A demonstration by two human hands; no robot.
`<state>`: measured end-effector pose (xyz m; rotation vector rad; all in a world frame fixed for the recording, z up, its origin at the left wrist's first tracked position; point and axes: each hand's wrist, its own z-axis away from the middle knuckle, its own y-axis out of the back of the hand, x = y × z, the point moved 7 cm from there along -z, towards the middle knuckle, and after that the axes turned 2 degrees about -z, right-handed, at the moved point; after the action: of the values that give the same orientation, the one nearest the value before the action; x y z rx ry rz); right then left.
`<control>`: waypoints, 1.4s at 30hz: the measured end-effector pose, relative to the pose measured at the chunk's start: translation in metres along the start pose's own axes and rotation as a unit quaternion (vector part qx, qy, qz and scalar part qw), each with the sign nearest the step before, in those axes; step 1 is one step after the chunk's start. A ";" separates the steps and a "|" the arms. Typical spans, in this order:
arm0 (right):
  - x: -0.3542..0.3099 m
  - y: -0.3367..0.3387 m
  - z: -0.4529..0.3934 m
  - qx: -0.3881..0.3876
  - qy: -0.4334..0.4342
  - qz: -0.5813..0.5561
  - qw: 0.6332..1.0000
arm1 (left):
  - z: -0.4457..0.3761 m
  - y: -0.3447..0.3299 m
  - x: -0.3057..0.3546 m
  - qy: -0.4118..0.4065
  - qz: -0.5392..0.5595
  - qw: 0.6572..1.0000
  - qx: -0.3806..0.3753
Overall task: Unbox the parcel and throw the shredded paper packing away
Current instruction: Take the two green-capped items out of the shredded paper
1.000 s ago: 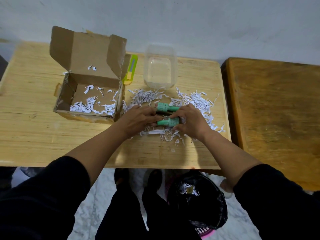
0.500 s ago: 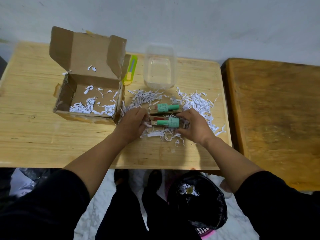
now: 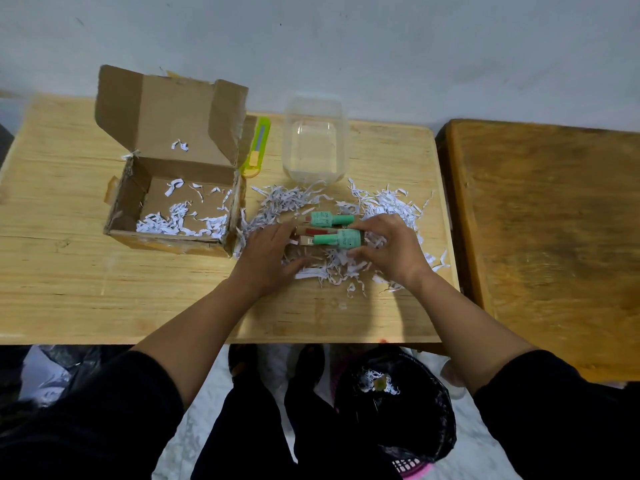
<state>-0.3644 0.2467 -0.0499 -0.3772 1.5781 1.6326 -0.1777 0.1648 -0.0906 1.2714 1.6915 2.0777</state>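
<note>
Hands parted over the shredded white paper (image 3: 332, 265) on the pale wooden table (image 3: 69, 289).

Nearest, the bin lined with a black bag (image 3: 398, 403) holds a few shreds. Since half a second ago the left hand (image 3: 266, 254) has flattened, fingers spread, at 9 o'clock of two green-labelled bottles (image 3: 337, 237); the right hand (image 3: 391, 251) pinches the nearer one. Both lie lengthwise left-right, caps rightward. Beyond, at 10 o'clock, the open cardboard box (image 3: 173, 188).

The brown cardboard parcel (image 3: 173, 202) stood open at the table's left, flaps raised, with some white shredded paper (image 3: 180, 221) left inside. More shreds (image 3: 332, 265) were strewn beside it, under two green-capped bottles (image 3: 332, 228) lying on their sides.
</note>
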 end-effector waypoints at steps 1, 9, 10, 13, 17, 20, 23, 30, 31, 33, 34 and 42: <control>-0.003 0.005 0.000 0.011 0.002 -0.024 1.000 | -0.001 0.000 0.001 0.009 0.006 1.000 0.006; -0.005 0.020 -0.006 0.103 -0.043 -0.189 0.976 | 0.001 0.001 0.016 0.027 -0.068 0.995 0.063; -0.003 0.022 -0.007 0.113 -0.054 -0.203 0.971 | 0.002 -0.001 0.016 0.041 -0.073 0.994 0.068; 0.003 0.026 -0.009 0.132 -0.074 -0.244 0.958 | 0.004 -0.011 0.015 0.113 -0.074 0.990 0.026; 0.022 0.037 -0.021 0.173 -0.116 -0.236 0.949 | 0.002 -0.025 0.011 0.163 -0.091 0.982 -0.037; 0.032 0.047 -0.039 0.195 -0.128 -0.221 0.947 | 0.000 -0.029 0.012 0.176 -0.113 0.976 -0.065; 0.037 0.056 -0.060 0.216 -0.134 -0.198 0.947 | -0.001 -0.028 0.013 0.187 -0.149 0.967 -0.091; 0.055 0.068 -0.102 0.237 -0.169 -0.109 0.950 | -0.002 -0.022 0.014 0.209 -0.112 0.968 -0.077; 0.058 0.069 -0.108 0.238 -0.172 -0.082 0.952 | -0.003 -0.021 0.015 0.209 -0.113 0.968 -0.080; 0.062 0.068 -0.118 0.232 -0.177 -0.025 0.956 | -0.005 -0.022 0.015 0.207 -0.132 0.964 -0.098; 0.064 0.067 -0.123 0.228 -0.176 -0.001 0.958 | -0.005 -0.022 0.015 0.206 -0.144 0.962 -0.107; 0.055 0.059 -0.121 0.212 -0.134 0.059 0.966 | -0.005 -0.023 0.014 0.208 -0.147 0.961 -0.110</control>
<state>-0.4791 0.1592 -0.0690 0.1606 1.7058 1.3172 -0.1977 0.1773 -0.1034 0.5030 1.6107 2.3706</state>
